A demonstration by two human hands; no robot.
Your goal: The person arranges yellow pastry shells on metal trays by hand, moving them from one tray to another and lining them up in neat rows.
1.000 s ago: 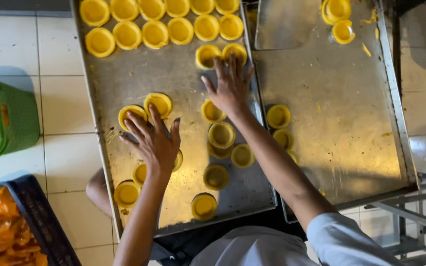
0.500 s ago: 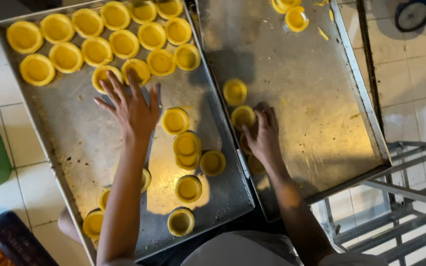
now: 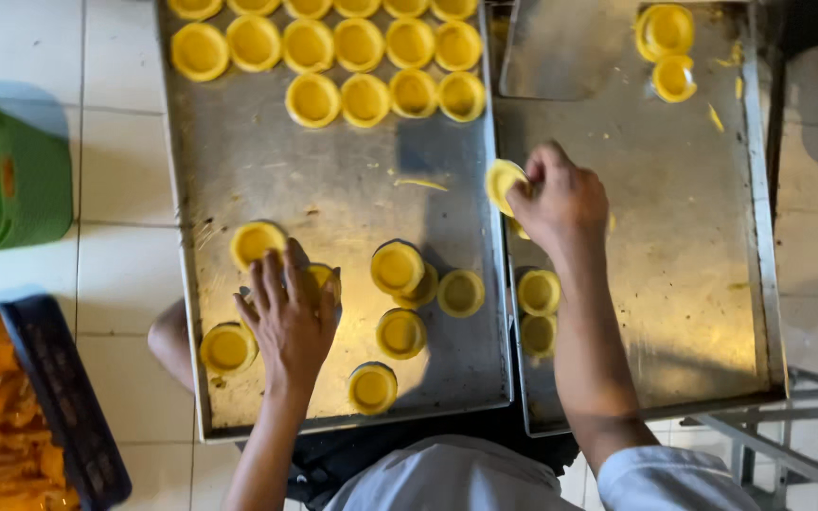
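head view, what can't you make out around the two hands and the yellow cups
- Cup under the left hand: mostly covered by the fingers.
- Cup in the right hand: half hidden behind the fingers.
- Top row of cups on the left tray: cut by the frame edge.

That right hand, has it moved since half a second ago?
Yes. The right hand has lifted a yellow cup and shifted toward the seam between the two metal trays.
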